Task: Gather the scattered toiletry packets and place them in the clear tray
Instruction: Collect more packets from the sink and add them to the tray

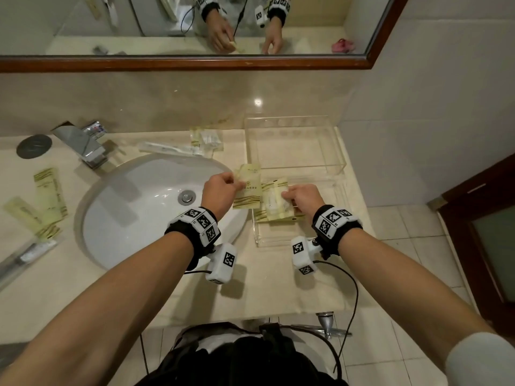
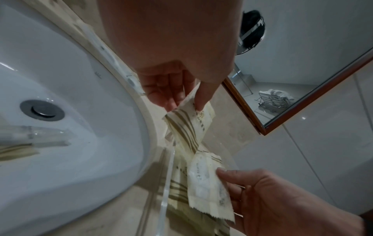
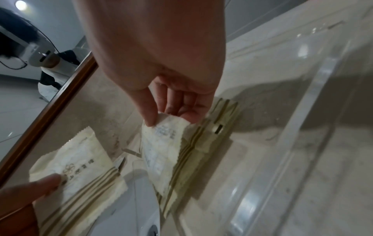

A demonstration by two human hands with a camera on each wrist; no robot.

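Both forearms reach forward from the camera. Left hand [image 1: 220, 190] pinches a flat, crinkled cream packet [image 1: 249, 190] with olive stripes and serrated edges, over the sink's [image 1: 133, 207] glossy white rim. Right hand [image 1: 302, 196] pinches a second, paler packet [image 1: 274, 203], just above a striped packet [image 1: 278, 215] lying in the shallow clear tray [image 1: 259, 238] beneath it. Beyond the right hand stands a taller clear acrylic box [image 1: 334, 162]. Far left of the left hand lie two long striped sachets [image 1: 50, 188]; two more wrapped items [image 1: 206, 139] lie beyond both hands.
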